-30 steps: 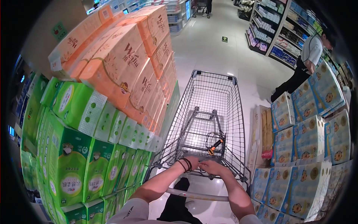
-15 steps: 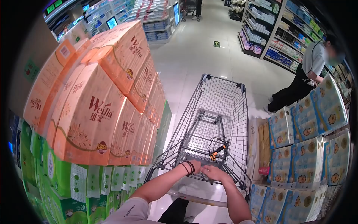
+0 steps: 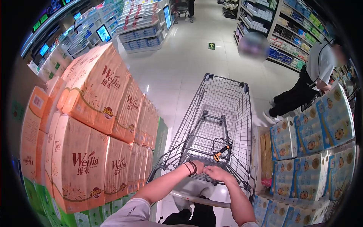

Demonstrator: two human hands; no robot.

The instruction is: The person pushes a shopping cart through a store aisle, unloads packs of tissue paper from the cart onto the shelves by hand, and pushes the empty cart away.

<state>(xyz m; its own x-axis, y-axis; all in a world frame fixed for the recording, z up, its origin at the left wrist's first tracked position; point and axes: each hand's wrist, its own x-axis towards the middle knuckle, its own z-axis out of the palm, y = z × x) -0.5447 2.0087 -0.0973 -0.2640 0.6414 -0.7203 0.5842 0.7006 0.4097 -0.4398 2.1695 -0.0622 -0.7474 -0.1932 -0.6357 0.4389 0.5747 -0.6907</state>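
A metal wire shopping cart (image 3: 244, 109) stands in front of me. Past its handlebar (image 3: 211, 203), my forearms reach over to the near end of the basket. My left hand (image 3: 196, 167), with dark bands on its wrist, has its fingers curled in. Beside it, my right hand (image 3: 218, 173) is closed too, fingertips close to the left hand's. I cannot tell what small thing, if any, is between the fingers. Just beyond the hands, an orange-and-black item (image 3: 222, 153) with a thin black cord lies in the cart.
Orange tissue packs (image 3: 90, 166) are stacked high along the left. Blue toilet-paper packs (image 3: 283, 170) rise close on the right. A person (image 3: 315, 72) in dark trousers stands at right ahead. Shelves (image 3: 289, 34) line the far right; a display stand (image 3: 140, 36) is ahead left.
The cart has moved forward along the aisle, and the tissue stack on the left has come nearer. Both hands keep their place at the basket's near end.
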